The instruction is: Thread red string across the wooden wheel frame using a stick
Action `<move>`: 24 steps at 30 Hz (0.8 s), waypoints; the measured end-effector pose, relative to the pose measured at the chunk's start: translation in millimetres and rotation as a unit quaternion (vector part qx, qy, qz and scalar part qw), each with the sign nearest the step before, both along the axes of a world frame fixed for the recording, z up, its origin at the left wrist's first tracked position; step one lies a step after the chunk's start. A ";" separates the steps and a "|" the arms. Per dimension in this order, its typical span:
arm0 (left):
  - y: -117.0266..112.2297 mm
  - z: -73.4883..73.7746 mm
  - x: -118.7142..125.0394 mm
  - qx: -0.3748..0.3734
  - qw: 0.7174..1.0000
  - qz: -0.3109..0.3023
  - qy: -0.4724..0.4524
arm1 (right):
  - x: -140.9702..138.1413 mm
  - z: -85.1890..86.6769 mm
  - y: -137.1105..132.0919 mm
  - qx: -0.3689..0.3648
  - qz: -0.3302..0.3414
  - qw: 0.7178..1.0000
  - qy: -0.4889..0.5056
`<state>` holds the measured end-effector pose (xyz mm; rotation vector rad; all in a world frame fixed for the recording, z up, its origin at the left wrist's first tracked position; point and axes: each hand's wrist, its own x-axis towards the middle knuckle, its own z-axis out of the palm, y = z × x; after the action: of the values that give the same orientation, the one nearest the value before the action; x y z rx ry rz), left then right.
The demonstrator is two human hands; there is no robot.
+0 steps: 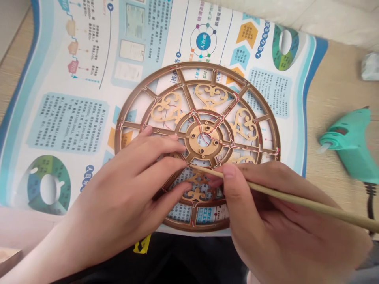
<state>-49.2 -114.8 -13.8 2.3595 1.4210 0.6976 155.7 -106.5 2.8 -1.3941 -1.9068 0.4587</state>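
Observation:
A round, bronze-coloured openwork frame [197, 67] lies flat, with spokes, scroll ornaments and a holed hub [194, 146] at its centre. Thin red and white wires [225, 114] run along its rings and spokes. My left hand [127, 185] rests over the frame's left side, fingers spread, fingertips by the inner ring. Between thumb and fingers, my right hand [266, 209] grips a thin wooden stick [296, 200]. The stick's pointed tip meets the inner ring just below the hub, close to my left fingertips. Part of the frame's lower left and right is hidden under my hands.
Beneath the frame is a printed poster sheet [89, 98] with blue edges, spread on a wooden table [328, 94]. A teal hot glue gun [352, 146] with a black cord lies at the right. Something whitish [370, 66] sits at the far right edge.

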 end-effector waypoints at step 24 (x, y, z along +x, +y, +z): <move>2.8 -1.0 -2.5 0.008 1.000 -0.014 0.015 | 18.0 -7.8 -5.1 -0.028 0.066 0.997 -0.029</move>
<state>-51.7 -112.1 -14.9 2.4071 1.3971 0.6700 173.8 -111.6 -5.0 -1.3352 -2.0567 0.5438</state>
